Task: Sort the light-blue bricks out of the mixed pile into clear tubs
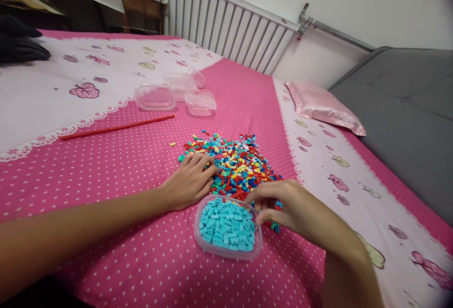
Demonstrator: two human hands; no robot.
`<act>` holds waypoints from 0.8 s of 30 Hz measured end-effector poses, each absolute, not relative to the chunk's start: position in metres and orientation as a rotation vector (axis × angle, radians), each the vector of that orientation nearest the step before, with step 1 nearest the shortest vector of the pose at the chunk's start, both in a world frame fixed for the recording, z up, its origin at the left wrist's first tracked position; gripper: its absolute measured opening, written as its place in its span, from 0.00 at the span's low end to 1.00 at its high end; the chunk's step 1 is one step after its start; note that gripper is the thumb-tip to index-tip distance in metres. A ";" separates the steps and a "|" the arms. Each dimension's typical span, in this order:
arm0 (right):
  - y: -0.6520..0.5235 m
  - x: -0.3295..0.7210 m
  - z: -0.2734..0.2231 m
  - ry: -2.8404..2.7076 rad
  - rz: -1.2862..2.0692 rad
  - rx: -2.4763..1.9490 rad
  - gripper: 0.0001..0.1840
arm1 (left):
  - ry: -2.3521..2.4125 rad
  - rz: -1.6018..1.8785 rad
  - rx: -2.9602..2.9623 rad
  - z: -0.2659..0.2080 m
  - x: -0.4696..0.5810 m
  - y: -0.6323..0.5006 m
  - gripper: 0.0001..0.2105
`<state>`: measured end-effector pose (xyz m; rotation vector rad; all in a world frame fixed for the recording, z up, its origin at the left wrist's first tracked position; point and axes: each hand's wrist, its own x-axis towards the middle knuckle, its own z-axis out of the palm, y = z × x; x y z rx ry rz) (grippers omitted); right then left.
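Note:
A clear plastic container [261,239] full of light-blue toy building bricks [227,225] sits on the pink dotted bedspread. My right hand [283,202] hangs over its right rim, with thumb and forefinger bent and a gap between their tips. No brick shows in that gap; the other fingers are curled and partly hidden. Just behind the container spreads a loose pile of mixed building bricks [244,162] in red, yellow, blue, green and white. My left hand [193,180] lies palm down on the pile's left edge, fingers loosely spread and touching bricks.
Several clear plastic containers [155,98] stand farther back. A thin red stick [118,128] lies to the left. One yellow brick [172,144] is apart from the pile. A pink pillow [323,105] rests near the grey headboard [399,105]. A black glove-like thing [21,41] is at far left.

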<state>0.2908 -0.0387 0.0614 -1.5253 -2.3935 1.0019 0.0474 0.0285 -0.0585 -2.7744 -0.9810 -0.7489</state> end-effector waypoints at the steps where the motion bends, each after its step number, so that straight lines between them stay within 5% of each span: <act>1: -0.039 0.291 0.061 -2.415 0.971 -1.532 0.11 | -0.980 -0.747 -2.777 -0.059 0.048 0.029 0.09; 6: -0.042 0.295 0.061 -2.495 0.970 -1.395 0.16 | -0.981 -0.747 -2.777 -0.058 0.048 0.029 0.10; 12: -0.041 0.285 0.056 -2.467 0.842 -1.278 0.02 | -0.984 -0.755 -2.782 -0.059 0.047 0.028 0.10; 17: -0.041 0.276 0.044 -2.617 0.881 -1.254 0.09 | -0.985 -0.761 -2.783 -0.059 0.047 0.028 0.10; 24: -0.028 0.298 0.056 -2.385 0.713 -1.292 0.05 | -0.982 -0.760 -2.777 -0.058 0.047 0.028 0.09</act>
